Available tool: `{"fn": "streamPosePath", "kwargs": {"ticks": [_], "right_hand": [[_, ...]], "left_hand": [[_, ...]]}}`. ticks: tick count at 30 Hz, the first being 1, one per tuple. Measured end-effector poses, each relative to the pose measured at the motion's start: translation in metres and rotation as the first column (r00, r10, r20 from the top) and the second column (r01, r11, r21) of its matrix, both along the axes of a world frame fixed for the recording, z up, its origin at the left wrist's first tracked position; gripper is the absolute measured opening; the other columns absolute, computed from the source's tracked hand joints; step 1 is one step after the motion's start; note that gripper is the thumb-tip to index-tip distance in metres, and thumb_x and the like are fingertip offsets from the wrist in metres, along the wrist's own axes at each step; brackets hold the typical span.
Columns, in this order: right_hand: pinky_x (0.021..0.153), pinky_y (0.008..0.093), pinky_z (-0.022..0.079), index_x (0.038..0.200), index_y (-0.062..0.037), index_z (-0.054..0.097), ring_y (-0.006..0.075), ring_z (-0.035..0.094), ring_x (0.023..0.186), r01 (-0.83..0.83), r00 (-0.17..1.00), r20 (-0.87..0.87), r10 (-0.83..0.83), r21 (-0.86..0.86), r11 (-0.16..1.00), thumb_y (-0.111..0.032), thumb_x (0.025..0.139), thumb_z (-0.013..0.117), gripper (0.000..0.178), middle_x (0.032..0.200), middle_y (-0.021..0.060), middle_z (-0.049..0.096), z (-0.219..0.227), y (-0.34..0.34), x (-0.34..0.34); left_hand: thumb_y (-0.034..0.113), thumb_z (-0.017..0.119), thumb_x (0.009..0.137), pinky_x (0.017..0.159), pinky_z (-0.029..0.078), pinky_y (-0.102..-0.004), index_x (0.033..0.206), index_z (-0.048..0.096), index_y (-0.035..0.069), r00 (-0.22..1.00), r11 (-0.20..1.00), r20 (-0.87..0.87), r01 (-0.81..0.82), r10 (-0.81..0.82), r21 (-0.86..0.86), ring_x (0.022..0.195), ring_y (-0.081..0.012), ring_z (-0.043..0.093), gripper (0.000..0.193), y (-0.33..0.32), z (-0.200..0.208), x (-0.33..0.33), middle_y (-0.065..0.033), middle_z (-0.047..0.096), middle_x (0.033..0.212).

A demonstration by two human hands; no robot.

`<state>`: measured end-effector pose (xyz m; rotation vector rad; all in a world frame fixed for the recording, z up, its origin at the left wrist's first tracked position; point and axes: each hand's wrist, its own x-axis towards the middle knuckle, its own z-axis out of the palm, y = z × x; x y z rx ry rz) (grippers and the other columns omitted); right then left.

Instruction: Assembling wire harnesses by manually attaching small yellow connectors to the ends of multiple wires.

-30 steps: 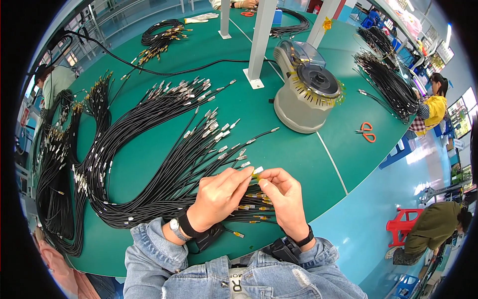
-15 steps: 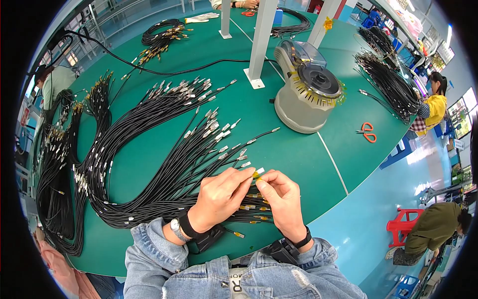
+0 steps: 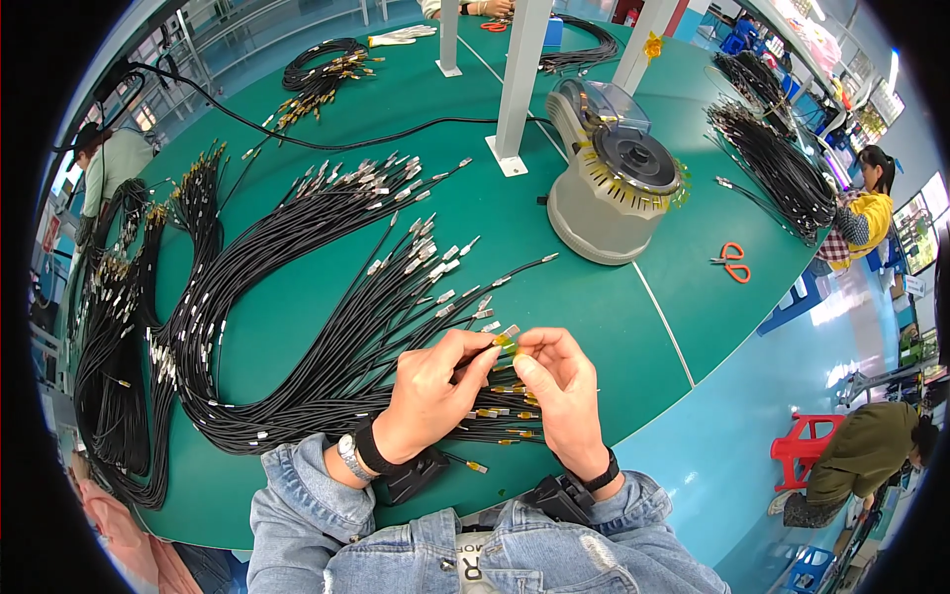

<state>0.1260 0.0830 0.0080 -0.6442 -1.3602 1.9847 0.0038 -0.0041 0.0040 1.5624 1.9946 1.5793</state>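
My left hand [image 3: 432, 388] pinches a black cable just behind its silver connector [image 3: 511, 331], which points up and away from me. Yellow translucent tape [image 3: 509, 345] sits at the connector's base. Close on the right, my right hand [image 3: 562, 391] has thumb and forefinger brought together at the tape's edge; the fingertips partly hide it. Beneath both hands lies a fanned bundle of black cables [image 3: 322, 381]. Several ends near my hands carry yellow tape [image 3: 510, 390], while those farther off show bare silver connectors [image 3: 435, 262].
A grey round tape dispenser [image 3: 612, 203] with yellow strips around its wheel stands beyond my hands. Orange-handled scissors [image 3: 733, 262] lie to the right. More cable bundles [image 3: 777, 168] rest on the green table [image 3: 584, 307]. Metal posts [image 3: 517, 99] rise behind; co-workers are around, one in yellow [image 3: 869, 233].
My right fingers have drawn slightly away from the connector, and more of the yellow tape shows between the hands. The connector tilts a little more upward.
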Motion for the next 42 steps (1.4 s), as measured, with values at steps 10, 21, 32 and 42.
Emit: {"fn": "streamPosePath", "kwargs": {"ticks": [10, 21, 32, 42], "right_hand": [[0.077, 0.0224, 0.043, 0.089, 0.0023, 0.057, 0.0094, 0.054, 0.082, -0.056, 0.998, -0.014, 0.056, 0.026, 0.998, -0.002, 0.084, 0.059, 0.007, 0.089, 0.0033, 0.056, -0.010, 0.004, -0.001], [0.077, 0.0229, 0.044, 0.089, 0.0031, 0.058, 0.0101, 0.055, 0.081, -0.056, 0.998, -0.034, 0.058, 0.032, 0.998, -0.001, 0.085, 0.059, 0.006, 0.088, 0.0040, 0.057, -0.008, 0.002, -0.001], [0.077, 0.0228, 0.044, 0.088, 0.0028, 0.059, 0.0100, 0.055, 0.081, -0.047, 0.998, -0.028, 0.047, 0.028, 0.999, -0.001, 0.085, 0.059, 0.005, 0.088, 0.0040, 0.057, -0.008, 0.002, -0.001], [0.077, 0.0223, 0.044, 0.088, 0.0019, 0.059, 0.0094, 0.054, 0.081, -0.039, 0.999, -0.026, 0.040, 0.014, 0.999, -0.003, 0.085, 0.060, 0.006, 0.088, 0.0032, 0.057, -0.009, 0.002, -0.002]], "left_hand": [[-0.003, 0.064, 0.079, 0.049, 0.050, -0.0223, 0.085, 0.054, -0.002, 1.000, 1.000, 0.023, -0.005, 0.005, -0.010, 0.060, -0.0146, 0.066, 0.012, -0.001, -0.002, 0.000, -0.0104, 0.066, 0.072], [0.002, 0.061, 0.083, 0.047, 0.049, -0.0237, 0.085, 0.055, -0.002, 0.993, 1.000, 0.113, 0.016, -0.014, -0.022, 0.056, -0.0155, 0.065, 0.007, 0.000, 0.002, 0.003, -0.0093, 0.064, 0.067], [0.005, 0.055, 0.088, 0.044, 0.045, -0.0231, 0.086, 0.054, -0.002, 0.947, 0.992, 0.313, 0.100, -0.072, -0.075, 0.051, -0.0132, 0.061, 0.007, 0.000, 0.005, 0.005, -0.0077, 0.062, 0.063], [0.008, 0.052, 0.091, 0.041, 0.042, -0.0210, 0.087, 0.053, -0.002, 0.844, 0.974, 0.524, 0.200, -0.116, -0.105, 0.048, -0.0100, 0.057, 0.010, -0.002, 0.007, 0.001, -0.0064, 0.061, 0.062]]}}
